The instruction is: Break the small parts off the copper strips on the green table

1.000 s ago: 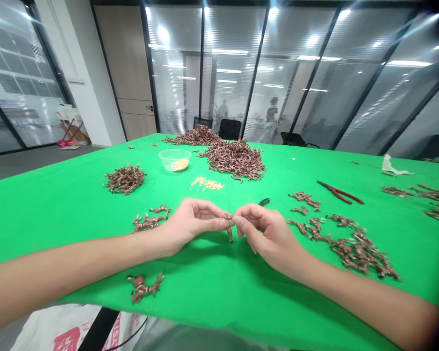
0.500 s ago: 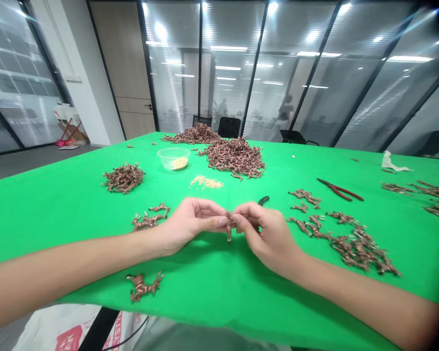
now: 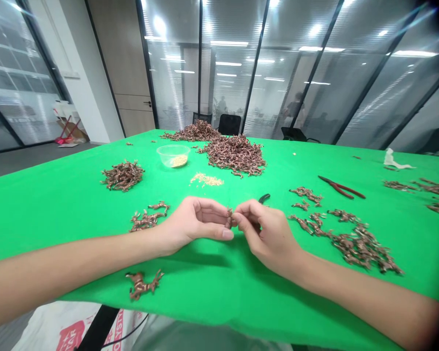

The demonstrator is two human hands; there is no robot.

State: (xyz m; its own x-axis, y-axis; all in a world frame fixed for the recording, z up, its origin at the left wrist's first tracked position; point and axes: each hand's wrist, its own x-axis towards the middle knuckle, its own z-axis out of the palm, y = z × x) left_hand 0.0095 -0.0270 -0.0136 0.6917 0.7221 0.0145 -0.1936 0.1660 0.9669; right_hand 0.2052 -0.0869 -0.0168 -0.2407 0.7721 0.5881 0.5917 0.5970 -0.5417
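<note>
Between my two hands, over the green cloth, is a small brown animal figurine (image 3: 229, 218). My left hand (image 3: 201, 222) has its fingers curled behind the figurine, with the thumb low in front of it. My right hand (image 3: 267, 231) pinches the figurine's right side between thumb and forefinger. A black curved handle (image 3: 264, 198) sticks out behind my right hand; the rest of that tool is hidden. On the cloth below my left forearm lies a larger-looking brown deer-like figurine (image 3: 143, 285). A few similar figurines (image 3: 146, 219) lie just beyond that forearm.
Large heaps of brown figurines (image 3: 236, 155) lie at the back, a smaller pile (image 3: 123, 175) at left. A clear plastic bowl (image 3: 164, 155) holds tiny yellowish pieces; more pieces (image 3: 207, 180) lie loose before it. Red-handled pliers (image 3: 342, 187) and scattered figurines (image 3: 362, 243) are at right.
My left thumb has moved down from the figurine, and the figurine's lower end no longer hangs below the fingers. My right hand stays nearly in place. The view has shifted slightly.
</note>
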